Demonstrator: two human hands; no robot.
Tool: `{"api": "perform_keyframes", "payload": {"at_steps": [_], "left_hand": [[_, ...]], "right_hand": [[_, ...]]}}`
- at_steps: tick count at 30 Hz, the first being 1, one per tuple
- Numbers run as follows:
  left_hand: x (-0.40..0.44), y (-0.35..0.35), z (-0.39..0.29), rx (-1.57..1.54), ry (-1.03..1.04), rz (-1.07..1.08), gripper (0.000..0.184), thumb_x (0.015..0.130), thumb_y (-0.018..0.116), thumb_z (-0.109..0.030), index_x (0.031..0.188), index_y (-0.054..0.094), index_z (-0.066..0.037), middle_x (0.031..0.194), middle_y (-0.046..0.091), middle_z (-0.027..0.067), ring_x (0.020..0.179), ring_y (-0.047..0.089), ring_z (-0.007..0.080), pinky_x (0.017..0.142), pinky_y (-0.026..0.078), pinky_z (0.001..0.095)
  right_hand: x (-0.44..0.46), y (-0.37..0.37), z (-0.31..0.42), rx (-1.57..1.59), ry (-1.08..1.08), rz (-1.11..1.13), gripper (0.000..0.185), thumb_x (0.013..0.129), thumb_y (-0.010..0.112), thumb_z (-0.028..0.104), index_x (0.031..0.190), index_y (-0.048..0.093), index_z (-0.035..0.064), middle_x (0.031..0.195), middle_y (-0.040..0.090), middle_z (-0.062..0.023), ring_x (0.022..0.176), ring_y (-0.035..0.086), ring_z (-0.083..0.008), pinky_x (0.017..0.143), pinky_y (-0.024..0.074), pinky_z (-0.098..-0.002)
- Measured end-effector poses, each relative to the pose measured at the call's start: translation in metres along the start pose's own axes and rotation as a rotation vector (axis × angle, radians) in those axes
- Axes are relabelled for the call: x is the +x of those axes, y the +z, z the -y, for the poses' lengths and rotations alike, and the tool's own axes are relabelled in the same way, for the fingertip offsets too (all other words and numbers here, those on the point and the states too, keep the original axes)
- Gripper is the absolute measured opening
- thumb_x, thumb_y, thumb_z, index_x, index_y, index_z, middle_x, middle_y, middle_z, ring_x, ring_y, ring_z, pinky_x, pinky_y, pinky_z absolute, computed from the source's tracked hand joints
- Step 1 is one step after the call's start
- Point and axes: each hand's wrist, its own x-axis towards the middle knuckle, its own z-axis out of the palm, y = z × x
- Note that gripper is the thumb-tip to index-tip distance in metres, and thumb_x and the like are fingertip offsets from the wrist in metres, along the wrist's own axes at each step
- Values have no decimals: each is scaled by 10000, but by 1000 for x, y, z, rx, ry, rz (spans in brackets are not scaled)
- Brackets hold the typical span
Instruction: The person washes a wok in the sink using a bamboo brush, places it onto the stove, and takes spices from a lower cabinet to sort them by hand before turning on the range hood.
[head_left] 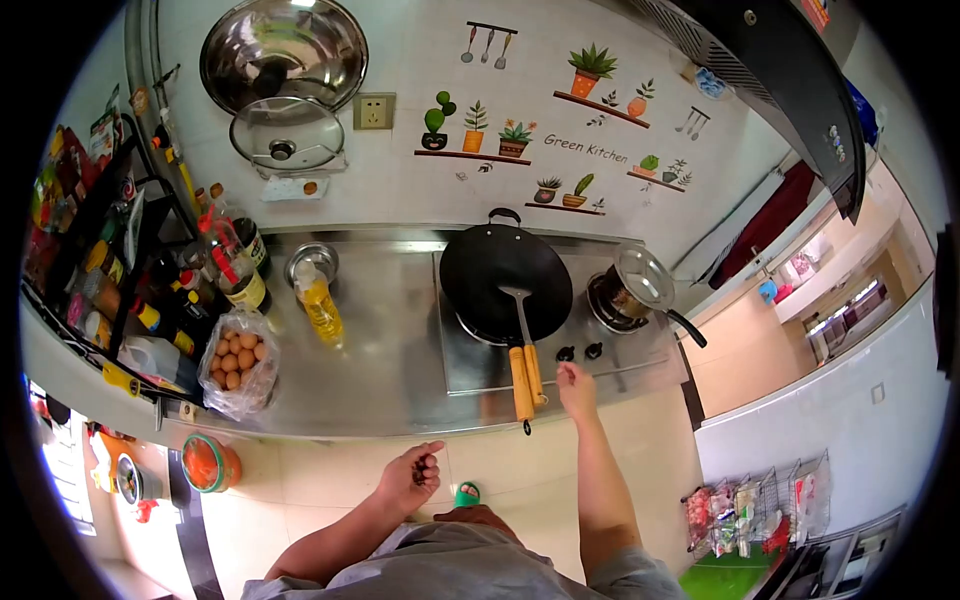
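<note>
A black wok [490, 270] rests on the left burner of the stove, a metal spatula [524, 325] lying in it with its wooden handle beside the wok's handle. My right hand [576, 388] is closed near the stove's front edge, just below the two black knobs [566, 353]; what its fingers hold, if anything, is hidden. In front of the counter, my left hand [413, 478] is curled palm up around small dark pieces [420, 470]. On the right burner stands a small pot [622, 298] with a glass lid [645, 277].
Left on the steel counter [380, 385] are a bag of eggs [236, 362], an oil bottle [320, 308], a metal bowl [311, 262] and dark sauce bottles [246, 240]. A black rack [135, 290] borders them. The range hood [790, 100] overhangs the upper right.
</note>
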Motion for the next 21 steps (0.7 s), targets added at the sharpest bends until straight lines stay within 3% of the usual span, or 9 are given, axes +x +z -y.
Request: {"api": "perform_keyframes", "payload": {"at_steps": [5, 9, 11, 15, 17, 21], "left_hand": [[-5, 5, 5, -117, 119, -60, 159, 911, 533, -159, 988, 597, -35, 626, 423, -31, 537, 351, 85, 472, 288, 209], [-3, 0, 20, -180, 191, -111, 170, 923, 509, -169, 1012, 588, -48, 626, 431, -36, 538, 347, 79, 470, 293, 204], [1, -4, 27, -202, 208, -133, 176, 926, 500, -175, 1020, 586, -52, 627, 435, -38, 541, 347, 78, 471, 297, 203], [8, -4, 38, -225, 258, -79, 191, 931, 482, -195, 1010, 594, -61, 629, 444, -40, 551, 362, 78, 480, 309, 204], [11, -2, 40, -222, 276, -78, 195, 932, 477, -197, 1004, 596, -61, 630, 448, -40, 554, 368, 78, 481, 312, 204], [11, 9, 45, -221, 283, -118, 185, 925, 488, -186, 1004, 595, -57, 626, 443, -38, 561, 379, 78, 487, 319, 205]], "right_hand": [[50, 7, -56, -361, 72, -115, 313, 801, 655, 250, 1014, 643, 22, 854, 675, -140, 816, 656, -285, 740, 510, -371], [73, 11, -67, -478, 195, -53, 339, 785, 664, 321, 978, 645, 44, 884, 671, -116, 875, 640, -305, 772, 499, -395], [80, 9, -66, -589, 283, 80, 420, 785, 654, 360, 1084, 615, 67, 1048, 642, -102, 1023, 592, -275, 893, 408, -456], [85, 7, -68, -627, 243, 124, 400, 790, 643, 368, 1070, 615, 84, 1070, 626, -84, 1054, 568, -269, 909, 376, -461], [86, 9, -77, -600, 198, 82, 322, 774, 653, 349, 960, 635, 86, 1012, 624, -91, 1017, 566, -281, 873, 377, -506], [89, 13, -93, -585, 166, 118, 314, 779, 644, 325, 992, 641, 95, 1046, 616, -91, 1018, 565, -282, 869, 381, -501]]}}
